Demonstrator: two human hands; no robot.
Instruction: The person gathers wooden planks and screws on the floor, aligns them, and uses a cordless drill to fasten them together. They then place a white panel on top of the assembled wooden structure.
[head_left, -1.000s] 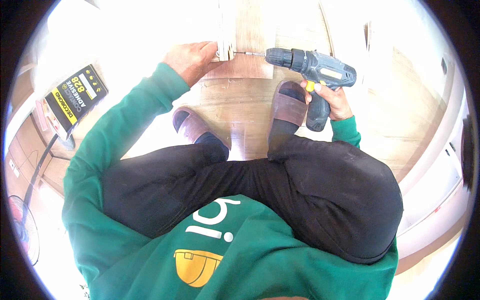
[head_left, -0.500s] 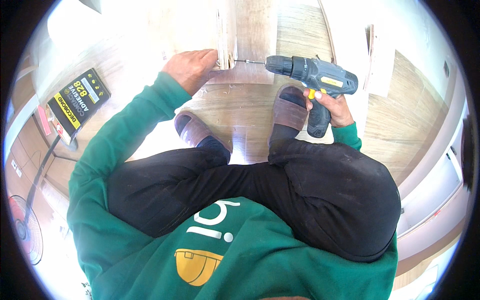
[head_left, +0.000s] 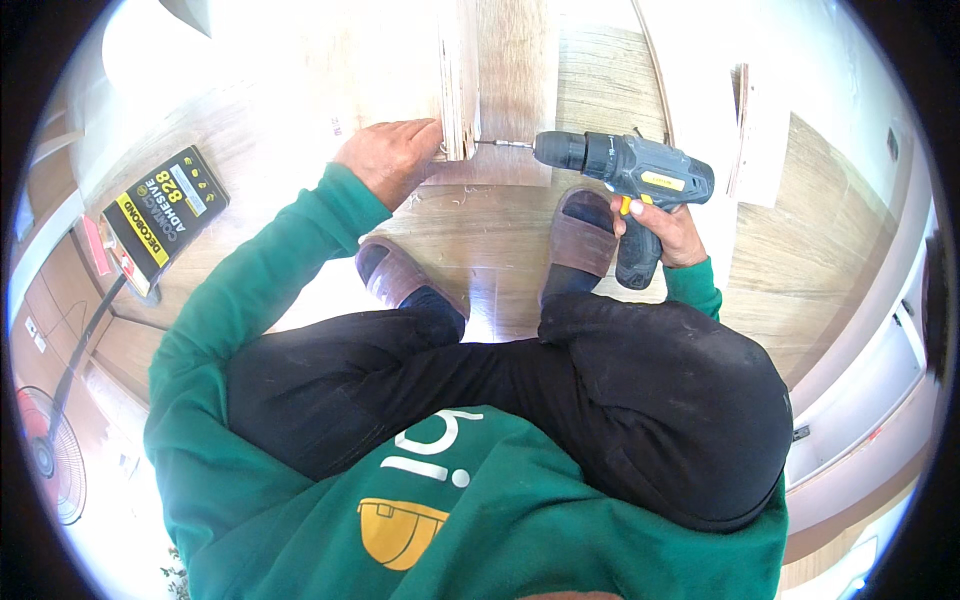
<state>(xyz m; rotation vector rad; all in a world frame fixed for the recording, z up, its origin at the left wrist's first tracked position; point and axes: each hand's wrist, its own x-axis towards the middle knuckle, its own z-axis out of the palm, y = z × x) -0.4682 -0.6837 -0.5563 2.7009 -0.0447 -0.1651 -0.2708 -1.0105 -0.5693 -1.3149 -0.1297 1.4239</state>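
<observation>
My left hand (head_left: 392, 160) is closed on the near end of an upright plywood panel (head_left: 457, 100), its fingers hidden behind the layered edge. A dark grey cordless drill (head_left: 650, 168) lies level in my right hand (head_left: 676, 234), which wraps the grip with a finger at the yellow trigger. Its thin bit (head_left: 508, 143) points left at the panel's right face, close to the near end. The tip meets or nearly meets the wood; I cannot tell which. Under the panel lies a flat wood-grain board (head_left: 518, 110).
To the left stands a black and yellow adhesive can (head_left: 190, 180). A fan (head_left: 62, 455) is at the far left. My sandalled feet (head_left: 400, 272) rest on the floor just before the boards. A narrow plywood strip (head_left: 738, 130) lies beyond the drill on the right.
Everything sits slightly lower in the picture, as the view has shifted. Both hands keep their holds, and the drill stays lined up with the panel's near end.
</observation>
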